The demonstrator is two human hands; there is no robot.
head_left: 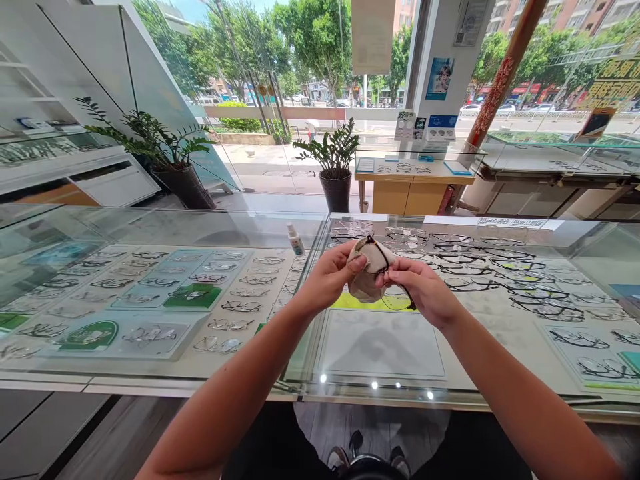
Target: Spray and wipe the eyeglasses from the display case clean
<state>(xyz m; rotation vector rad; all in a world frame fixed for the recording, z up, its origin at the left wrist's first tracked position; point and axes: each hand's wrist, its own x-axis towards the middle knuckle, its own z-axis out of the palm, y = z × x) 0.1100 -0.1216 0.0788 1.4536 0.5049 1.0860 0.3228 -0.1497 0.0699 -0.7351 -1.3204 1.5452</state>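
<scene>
Above the glass counter, both hands meet around a pair of dark-framed eyeglasses (397,301). My left hand (331,277) is closed on a beige cleaning cloth (364,285), its thumb pressing the cloth against one lens. The cloth wraps that lens, and part of it hangs below. My right hand (423,287) pinches the frame near the bridge, with the other lens hanging uncovered beneath its fingers. A white spray bottle (295,240) stands upright on the counter to the left of my hands.
The glass display counter (380,393) spans the width before me, with rows of eyeglasses inside on both sides. A white rectangular panel (380,343) lies below my hands. Beyond the counter are potted plants (335,177) and a wooden display table (415,190) by the window.
</scene>
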